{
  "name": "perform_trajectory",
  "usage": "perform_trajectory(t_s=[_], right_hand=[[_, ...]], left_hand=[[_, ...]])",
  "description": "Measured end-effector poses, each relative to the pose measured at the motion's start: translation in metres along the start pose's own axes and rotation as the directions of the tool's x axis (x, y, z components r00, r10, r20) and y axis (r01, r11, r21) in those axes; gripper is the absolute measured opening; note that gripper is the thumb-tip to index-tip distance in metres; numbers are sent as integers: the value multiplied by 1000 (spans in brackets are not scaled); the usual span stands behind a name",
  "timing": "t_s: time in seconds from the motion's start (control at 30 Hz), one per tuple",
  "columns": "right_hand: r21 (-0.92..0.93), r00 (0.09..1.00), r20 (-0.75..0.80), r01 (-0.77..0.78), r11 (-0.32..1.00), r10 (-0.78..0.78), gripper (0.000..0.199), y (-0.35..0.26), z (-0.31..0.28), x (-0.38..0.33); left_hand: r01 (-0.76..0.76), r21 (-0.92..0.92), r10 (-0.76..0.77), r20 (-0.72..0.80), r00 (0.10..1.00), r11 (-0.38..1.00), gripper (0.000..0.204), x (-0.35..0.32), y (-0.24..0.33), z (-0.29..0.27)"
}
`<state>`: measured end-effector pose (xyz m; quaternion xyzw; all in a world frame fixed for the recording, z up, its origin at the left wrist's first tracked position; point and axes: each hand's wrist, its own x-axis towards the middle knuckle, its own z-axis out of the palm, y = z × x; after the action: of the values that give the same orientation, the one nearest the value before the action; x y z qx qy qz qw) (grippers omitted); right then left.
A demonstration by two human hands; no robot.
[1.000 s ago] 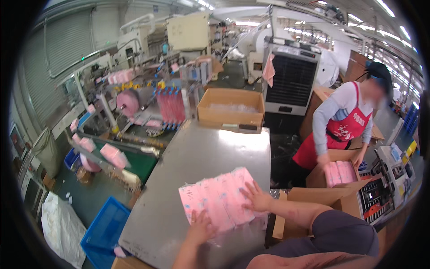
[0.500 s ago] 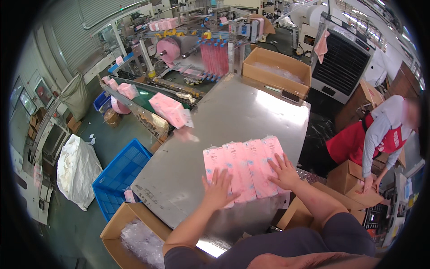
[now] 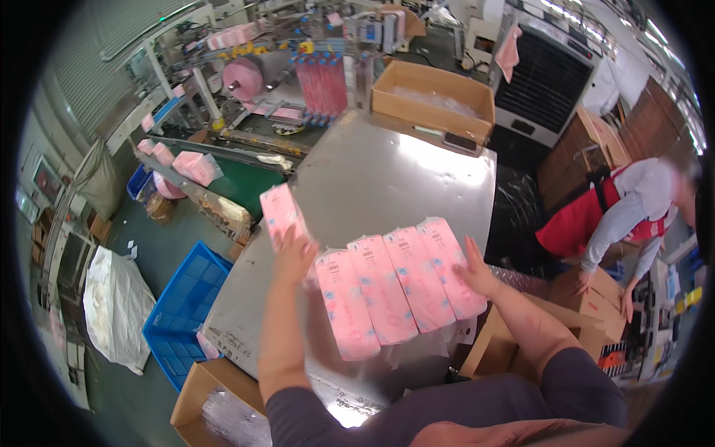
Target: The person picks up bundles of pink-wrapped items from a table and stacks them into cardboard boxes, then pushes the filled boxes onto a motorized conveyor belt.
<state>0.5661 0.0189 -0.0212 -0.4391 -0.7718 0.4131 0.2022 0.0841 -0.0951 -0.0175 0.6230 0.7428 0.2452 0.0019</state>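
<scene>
Four-sided pink tissue packs (image 3: 370,287) in clear-edged film lie side by side as a slanted row on the metal table (image 3: 357,175). Left of the row, one more pink tissue pack (image 3: 280,206) lies at an angle. My left hand (image 3: 293,259) grips its near end, fingers over the top and the blurred thumb at its right side. Against the right side of the row rests my right hand (image 3: 475,272), open, with fingers stretched along the outermost pack.
More packs (image 3: 195,167) sit on the green conveyor (image 3: 249,182) at left. A blue crate (image 3: 175,305) and a carton of clear plastic (image 3: 223,413) stand near left. Another carton (image 3: 432,97) is at the far edge. At right, a co-worker (image 3: 596,208) bends over a box.
A pack has come off the conveyor end onto the table. My left hand has moved from the row's top leftward to it. My right hand has shifted to the row's right side.
</scene>
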Motion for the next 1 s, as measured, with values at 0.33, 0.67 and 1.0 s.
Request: perform_trajectory(t_s=[0.33,0.67,1.0], right_hand=[[728,761,590,-646,228,270,61,5,4,17],[827,830,550,-557,82,90,48,-22,5,20],[848,979,155,-201,491,133,53,-133,-284,-179]], left_hand=[[421,-733,-507,121,853,534,53,-201,69,-53],[160,-795,-462,489,740,-584,61,-143,75,13],[572,-754,169,548,819,-325,65,-66,272,-10]])
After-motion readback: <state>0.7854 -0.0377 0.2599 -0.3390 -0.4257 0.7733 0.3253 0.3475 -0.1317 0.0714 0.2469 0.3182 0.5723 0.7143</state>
